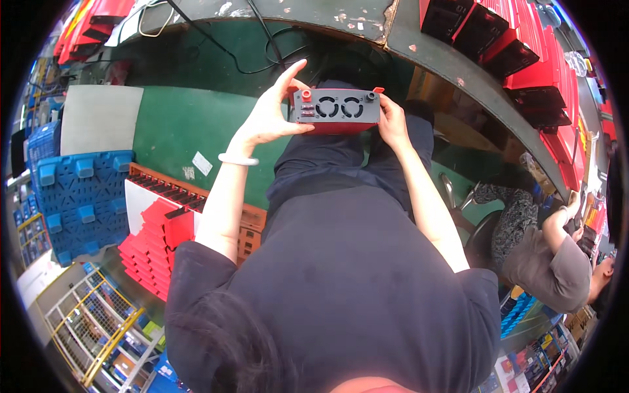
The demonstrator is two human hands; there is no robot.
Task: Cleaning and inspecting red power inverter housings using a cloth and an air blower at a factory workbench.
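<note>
A red box-shaped power inverter point(338, 122) is held up over my lap, its dark end panel turned toward me. Two round fan grilles sit side by side on that panel, with a red terminal at its left and a black one at its right. My left hand point(274, 111) grips the left end, thumb along the lower edge and index finger stretched upward. At the right end, my right hand point(393, 122) has its fingers closed on the corner, next to a small red tab. The inverter's far side is hidden.
A worn dark workbench point(334, 16) curves across the top, with red units point(524, 59) lined up at its right. Cables hang beneath it. Left of me stand an orange crate point(252, 229), stacked red housings point(154, 242) and a blue pallet point(82, 203). A co-worker point(550, 262) sits at the right.
</note>
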